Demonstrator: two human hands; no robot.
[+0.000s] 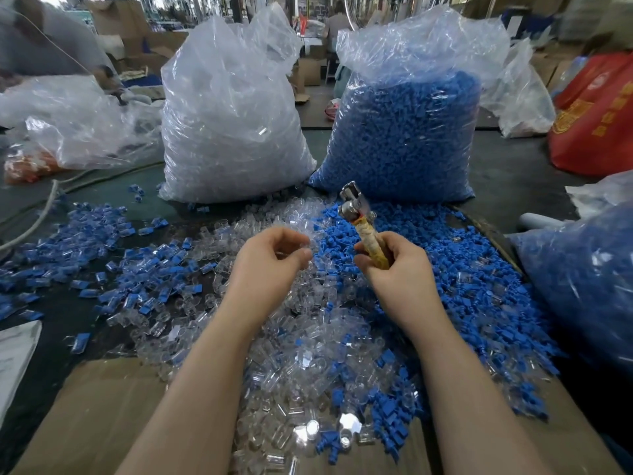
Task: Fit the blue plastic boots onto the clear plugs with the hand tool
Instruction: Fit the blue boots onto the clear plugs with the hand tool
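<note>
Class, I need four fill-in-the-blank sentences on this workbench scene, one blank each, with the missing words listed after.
1. The hand tool is gripped by the ____ hand.
2. The tall bag behind the tool holds ____ boots.
3. The left hand hangs over the loose ____ plugs.
4. The tool's wrapped handle points its metal head ____, away from the person.

Missing words: right; blue; clear; upward

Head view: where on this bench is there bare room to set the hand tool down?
Bare cardboard at the near left, bordered by the clear plugs. Dark table at the far right, between the blue-boot bag and the red bag. Crowded: the centre under both hands, and the loose blue boots to the right.
</note>
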